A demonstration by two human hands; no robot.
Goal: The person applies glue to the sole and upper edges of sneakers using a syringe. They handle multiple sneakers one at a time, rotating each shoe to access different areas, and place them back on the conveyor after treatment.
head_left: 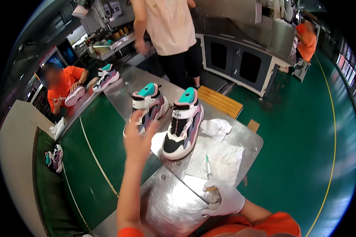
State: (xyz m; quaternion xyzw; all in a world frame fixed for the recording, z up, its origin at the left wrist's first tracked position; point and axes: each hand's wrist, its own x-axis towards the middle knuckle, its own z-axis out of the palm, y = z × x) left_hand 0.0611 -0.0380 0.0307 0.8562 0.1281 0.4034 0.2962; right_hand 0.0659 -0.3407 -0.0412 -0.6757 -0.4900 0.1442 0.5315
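My bare left hand (137, 138), slightly blurred, is raised with fingers apart in front of the left sneaker (149, 108); I cannot tell whether it touches. That shoe is black, white and purple with a teal insole, partly covered by my fingers. Its matching right sneaker (182, 126) stands upright beside it, toe toward me. In a white glove, my right hand (224, 198) is closed around a small tan stick-like thing (211, 189), mostly hidden by the fingers. Just beyond the glove lies a syringe (208, 166) with a green tip, on white paper (229, 156).
A crumpled white cloth (216, 129) lies on the metal table (174, 197). At left runs a green conveyor belt (97, 134), with another sneaker (106, 78) at its far end and one more (54, 158) beyond its left side. Co-workers sit at far left and right; one stands ahead.
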